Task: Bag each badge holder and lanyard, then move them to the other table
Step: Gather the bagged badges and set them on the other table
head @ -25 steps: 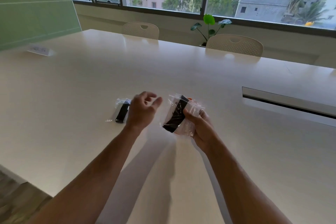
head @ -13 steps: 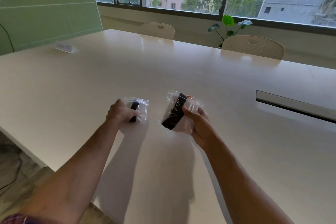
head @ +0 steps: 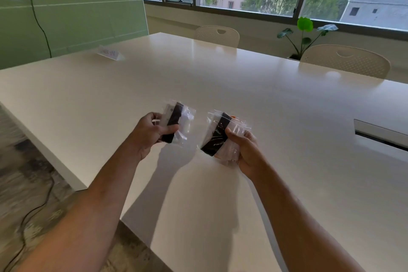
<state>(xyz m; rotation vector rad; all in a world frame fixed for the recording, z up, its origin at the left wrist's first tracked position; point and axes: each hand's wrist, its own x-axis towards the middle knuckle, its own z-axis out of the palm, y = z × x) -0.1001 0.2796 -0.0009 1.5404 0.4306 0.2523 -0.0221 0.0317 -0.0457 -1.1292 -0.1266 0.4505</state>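
My left hand point(head: 150, 133) grips a clear plastic bag point(head: 180, 120) holding a black lanyard and a badge holder, lifted above the white table point(head: 220, 81). To its right, my right hand point(head: 245, 151) grips a second clear bag point(head: 220, 134) with a black lanyard and a badge holder inside, a bit of orange showing at its top edge. Both bags are held upright, side by side and apart, over the table's near part.
A small white card point(head: 109, 53) lies at the far left of the table. A slot point(head: 379, 133) is cut into the table at right. Two white chairs point(head: 217, 35) stand behind it, with a potted plant point(head: 305, 36) by the window. A cable point(head: 33, 212) runs across the floor at left.
My left hand reached left to the bag lying on the table, took hold of it and lifted it. The right hand kept its bag. The view turned left.
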